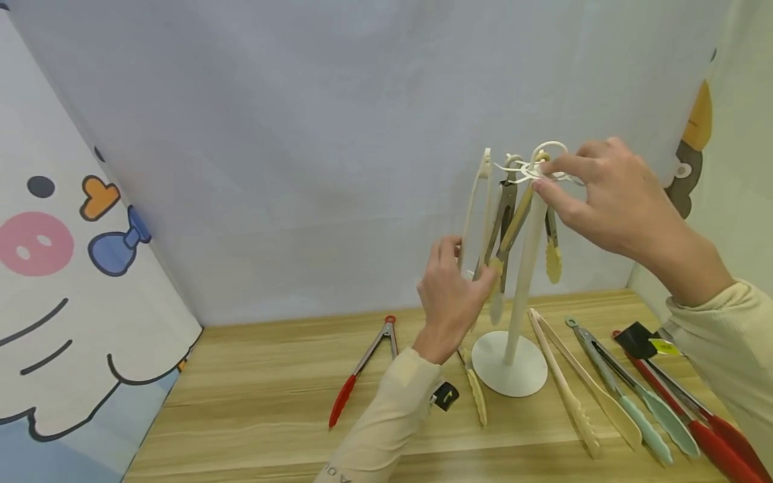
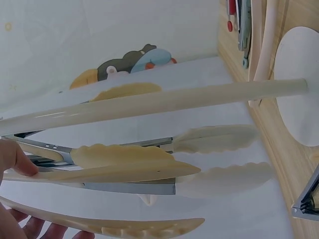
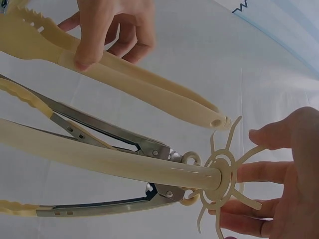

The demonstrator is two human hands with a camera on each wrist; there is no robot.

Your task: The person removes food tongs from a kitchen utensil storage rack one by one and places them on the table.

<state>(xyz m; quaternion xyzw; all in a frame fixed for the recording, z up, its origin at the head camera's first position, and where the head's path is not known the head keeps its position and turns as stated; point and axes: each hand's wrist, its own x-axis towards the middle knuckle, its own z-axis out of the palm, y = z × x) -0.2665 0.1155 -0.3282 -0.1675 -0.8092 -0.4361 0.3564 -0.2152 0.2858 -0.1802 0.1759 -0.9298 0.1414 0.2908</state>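
Holding cream tongs (image 3: 159,102) beside white hook stand (image 1: 523,295)

Gripped in left hand (image 1: 449,292) near hooks (image 3: 233,134); clasping stand top with right hand (image 1: 622,201). Crowded poleside by hanging yellow-tipped tongs (image 2: 119,155). Set above red-tipped tongs (image 1: 342,402) and mint-tipped tongs (image 1: 643,427) on wooden table (image 1: 241,382).

I am wearing a cream left sleeve (image 1: 388,410), dark lettering (image 1: 336,473) showing well behind my left hand (image 1: 449,296), and a matching right sleeve (image 1: 732,339).

Stand (image 1: 524,295) on table (image 1: 241,396) | hung tongs (image 3: 107,207) at its top | loose tongs (image 1: 572,405) left and right | backdrop (image 1: 302,168) behind
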